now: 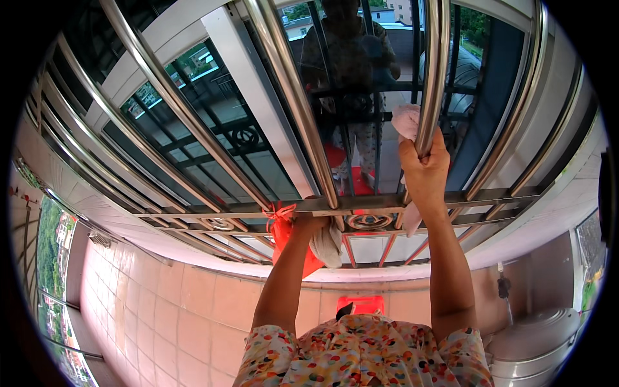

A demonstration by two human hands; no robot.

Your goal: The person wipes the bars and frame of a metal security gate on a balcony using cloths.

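Note:
My right hand [425,157] is closed around a vertical stainless steel bar [434,63] of a window grille, with a pink cloth [406,121] pressed against it. One end of the cloth shows above my hand and another hangs below. Lower and to the left, my left hand [309,222] grips the horizontal rail [367,202] of the grille; its fingers are mostly hidden behind the metal. A greyish-beige cloth [327,245] hangs right beside that hand. Left of it, a red plastic bag [285,237] is knotted to the rail.
Behind the bars, dark window glass [358,111] reflects a person and buildings. Below me a red plastic stool [370,305] stands on the tiled floor [159,309]. A large metal tank [534,338] sits at lower right, near a wall tap [504,285].

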